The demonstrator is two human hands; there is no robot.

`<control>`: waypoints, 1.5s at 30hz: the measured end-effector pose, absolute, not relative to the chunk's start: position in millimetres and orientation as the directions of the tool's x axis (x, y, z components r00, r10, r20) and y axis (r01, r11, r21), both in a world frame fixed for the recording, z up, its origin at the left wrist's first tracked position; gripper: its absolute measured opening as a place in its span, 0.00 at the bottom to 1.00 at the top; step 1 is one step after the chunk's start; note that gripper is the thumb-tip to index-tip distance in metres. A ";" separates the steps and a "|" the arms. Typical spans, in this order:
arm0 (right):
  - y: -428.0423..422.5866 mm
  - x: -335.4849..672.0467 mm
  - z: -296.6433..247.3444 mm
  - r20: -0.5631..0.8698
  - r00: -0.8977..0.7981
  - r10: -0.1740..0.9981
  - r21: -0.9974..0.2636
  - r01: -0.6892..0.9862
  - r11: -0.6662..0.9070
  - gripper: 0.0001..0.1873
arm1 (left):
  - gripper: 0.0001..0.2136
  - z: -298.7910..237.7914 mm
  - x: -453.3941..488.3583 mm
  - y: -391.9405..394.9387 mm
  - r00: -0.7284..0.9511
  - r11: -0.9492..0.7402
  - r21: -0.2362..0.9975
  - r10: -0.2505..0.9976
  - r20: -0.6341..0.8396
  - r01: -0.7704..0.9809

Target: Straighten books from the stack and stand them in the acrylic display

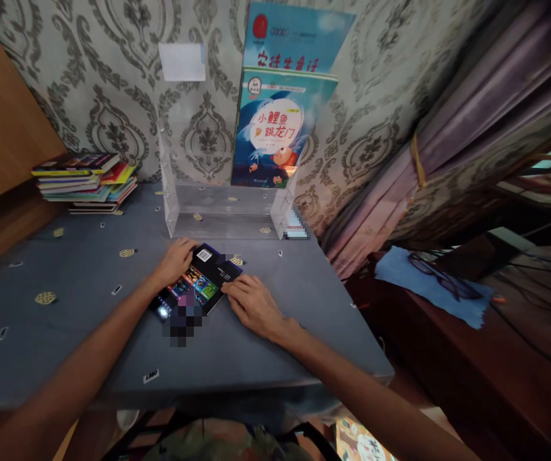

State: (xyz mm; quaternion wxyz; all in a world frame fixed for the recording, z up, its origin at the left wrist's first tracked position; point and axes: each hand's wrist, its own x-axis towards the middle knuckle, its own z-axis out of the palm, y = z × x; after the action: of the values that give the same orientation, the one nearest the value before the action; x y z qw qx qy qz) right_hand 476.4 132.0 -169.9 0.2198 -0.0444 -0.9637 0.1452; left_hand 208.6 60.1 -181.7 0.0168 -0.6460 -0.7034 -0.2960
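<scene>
A dark book [199, 286] lies flat on the cloth-covered table, tilted at an angle to me. Its face-up cover has a white barcode and several small coloured pictures, and a pixelated patch hides its near corner. My left hand [175, 262] grips the book's left edge, with the fingers bent at its far corner. On the opposite edge, my right hand [252, 305] has its fingertips against the book's right side. Just beyond the book stands a clear acrylic rack [227, 225]. A blue picture book [270, 137] leans upright in its right part, in front of a teal book [295, 35].
A stack of books [83, 182] sits at the table's far left, beside wooden furniture [9, 109]. To the right, glasses [443, 278] rest on a blue cloth [419, 275] near cables. A purple curtain [400, 166] hangs by the patterned wall. Another book [359, 442] shows below the table edge.
</scene>
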 end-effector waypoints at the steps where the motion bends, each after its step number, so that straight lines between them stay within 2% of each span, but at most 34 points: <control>1: 129.5 475.4 -168.6 0.398 -0.902 0.168 -0.279 0.055 0.959 0.12 | 0.16 -180.0 211.2 58.6 -0.155 -0.002 0.362 0.902 0.403 0.932; 7: 123.2 474.1 -168.9 0.363 -0.902 0.234 -0.279 0.134 0.951 0.13 | 0.14 -171.7 223.2 51.3 -0.199 0.132 0.210 0.919 0.341 0.969; 14: 161.6 456.8 -178.8 0.357 -0.870 0.340 -0.426 0.172 0.888 0.15 | 0.11 -161.9 224.7 46.7 -0.304 0.259 0.189 0.913 0.271 0.947; 17: 185.0 443.5 -180.3 0.323 -0.869 0.375 -0.490 0.185 0.852 0.16 | 0.13 -154.6 230.9 45.3 -0.349 0.327 0.134 0.912 0.214 0.936; 20: 200.7 433.3 -181.3 0.315 -0.870 0.378 -0.521 0.175 0.836 0.18 | 0.12 -150.5 236.1 46.4 -0.334 0.322 0.089 0.913 0.236 0.943; 27: 213.8 423.3 -186.8 0.270 -0.887 0.376 -0.448 0.230 0.864 0.20 | 0.10 -155.6 232.8 50.5 -0.296 0.288 0.070 0.916 0.270 0.955; 33: 212.1 429.0 -187.8 0.275 -0.888 0.367 -0.435 0.225 0.872 0.21 | 0.11 -155.0 234.5 50.1 -0.299 0.300 0.036 0.920 0.254 0.953; 45: 180.4 497.3 -186.6 0.337 -0.894 0.294 -0.408 0.143 0.902 0.20 | 0.12 -156.3 235.9 50.1 -0.295 0.310 -0.015 0.918 0.265 0.950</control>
State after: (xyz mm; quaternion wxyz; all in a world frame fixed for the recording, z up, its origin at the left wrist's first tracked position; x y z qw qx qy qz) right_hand 497.3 180.4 -186.6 0.1993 -0.1144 -0.9545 0.1900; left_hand 235.9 50.1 -156.3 0.1128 -0.5827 -0.8015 -0.0724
